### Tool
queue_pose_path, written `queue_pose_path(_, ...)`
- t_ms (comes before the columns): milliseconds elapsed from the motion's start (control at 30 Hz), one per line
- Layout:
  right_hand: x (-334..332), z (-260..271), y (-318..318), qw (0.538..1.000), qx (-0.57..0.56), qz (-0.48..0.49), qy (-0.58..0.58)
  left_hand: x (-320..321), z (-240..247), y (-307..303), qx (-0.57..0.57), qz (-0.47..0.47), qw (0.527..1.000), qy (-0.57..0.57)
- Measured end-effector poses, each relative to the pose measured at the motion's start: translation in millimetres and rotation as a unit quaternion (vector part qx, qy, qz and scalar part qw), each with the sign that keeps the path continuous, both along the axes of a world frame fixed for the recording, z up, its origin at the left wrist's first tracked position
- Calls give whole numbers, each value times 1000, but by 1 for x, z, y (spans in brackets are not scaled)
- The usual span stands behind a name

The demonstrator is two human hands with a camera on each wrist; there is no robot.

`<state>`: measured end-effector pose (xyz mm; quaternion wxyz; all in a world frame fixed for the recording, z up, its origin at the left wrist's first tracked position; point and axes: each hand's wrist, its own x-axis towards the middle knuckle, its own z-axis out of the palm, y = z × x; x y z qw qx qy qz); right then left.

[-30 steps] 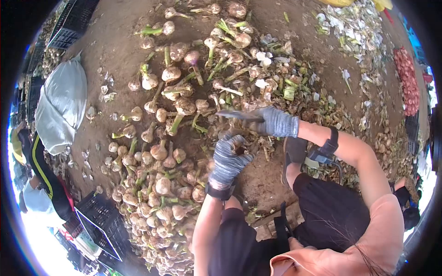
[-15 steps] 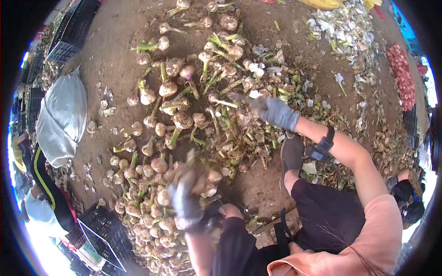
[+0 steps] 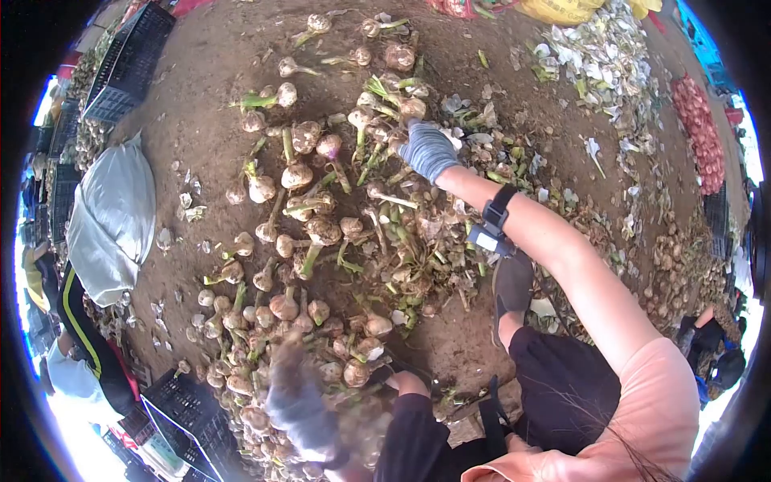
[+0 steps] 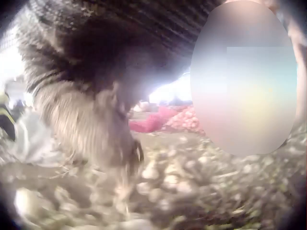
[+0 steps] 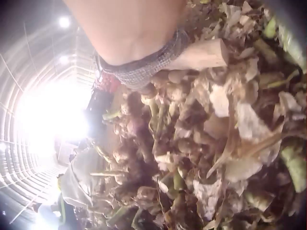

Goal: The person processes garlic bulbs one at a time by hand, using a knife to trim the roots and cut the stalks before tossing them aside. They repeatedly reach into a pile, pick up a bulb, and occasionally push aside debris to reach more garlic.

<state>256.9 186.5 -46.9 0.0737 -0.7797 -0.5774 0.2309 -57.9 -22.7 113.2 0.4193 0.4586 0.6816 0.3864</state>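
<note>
My right hand [image 3: 434, 151], in a grey knit glove, reaches forward to the scattered garlic. Its fingertips are right at a garlic bulb [image 3: 412, 108] with a green stalk. In the right wrist view a wooden knife handle [image 5: 206, 55] sticks out of the glove, so the hand grips the knife; its blade is hidden. My left hand [image 3: 301, 406], gloved too and blurred, is over the garlic pile [image 3: 255, 418] by my left knee. In the left wrist view the left glove [image 4: 91, 120] points downward, and I cannot tell whether it holds anything.
Garlic bulbs with stalks [image 3: 321, 231] lie ahead on the dirt floor. Trimmed leaves and skins [image 3: 409, 257] are heaped before my feet. Black crates [image 3: 185, 418] and a pale sack [image 3: 112, 221] stand left. At right are a red net bag [image 3: 697, 132] and more peelings [image 3: 606, 60].
My right hand has moved forward and left, from beside my left hand out to the farther bulbs. My left hand has swung left and back toward me, over the pile.
</note>
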Motion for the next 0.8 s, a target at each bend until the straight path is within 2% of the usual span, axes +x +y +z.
queue_pose_path(33, 1, -1, 3, 998, -4, -41, 56, 23, -6, 15, 13, -31, 995, -97)
queue_pose_path(67, 2, -1, 5, 997, 18, -48, 60, 36, -19, 19, -17, -36, 995, -88)
queue_pose_path(100, 4, -1, 7, 996, 41, -53, 64, 40, -45, 24, -12, -128, 989, 77)
queue_pose_path(133, 5, 2, 10, 994, 64, -59, 67, 64, -26, 38, -24, -186, 967, 175)
queue_pose_path(167, 7, 6, 16, 994, 20, -76, 71, 79, -28, 44, -42, -189, 968, 159)
queue_pose_path(200, 9, 4, 21, 998, 10, -47, 50, 86, -39, 48, -73, -214, 960, 164)
queue_pose_path(267, 13, -8, 33, 1000, -9, 12, 7, 96, -61, 53, -46, -310, 913, 260)
queue_pose_path(300, 13, -15, 37, 999, 4, 42, -31, 99, -67, 54, -53, -309, 917, 248)
queue_pose_path(367, 17, -25, 43, 999, 22, 43, -16, 102, -78, 57, -66, -306, 923, 225)
queue_pose_path(400, 18, -26, 45, 999, 31, 44, -10, 103, -88, 57, -49, -269, 957, 94)
queue_pose_path(433, 16, 0, 40, 998, -10, -13, 59, 104, -99, 57, -31, -226, 973, -39)
queue_pose_path(467, 13, 8, 29, 975, -1, -84, 204, 104, -108, 56, -13, -178, 969, -171)
queue_pose_path(500, 16, 12, 15, 926, 8, -153, 344, 105, -113, 58, -44, -123, 961, -244)
queue_pose_path(533, 18, 15, 1, 853, 15, -217, 475, 105, -83, 69, -144, -70, 920, -357)
queue_pose_path(600, 19, 21, -31, 833, -20, -160, 529, 97, -88, 84, -179, -50, 864, -467)
queue_pose_path(633, 8, 40, -52, 834, -36, -152, 529, 100, -90, 90, -195, -28, 878, -437)
queue_pose_path(667, -2, 59, -76, 834, -53, -145, 530, 102, -95, 93, -192, -1, 863, -468)
queue_pose_path(733, -1, 55, -116, 812, -98, -41, 573, 97, -108, 96, -193, -22, 824, -532)
queue_pose_path(767, 4, 29, -132, 854, -86, 22, 513, 96, -111, 96, -183, -42, 803, -566)
queue_pose_path(800, 1, 29, -138, 863, -56, 54, 498, 94, -107, 95, -185, -100, 774, -597)
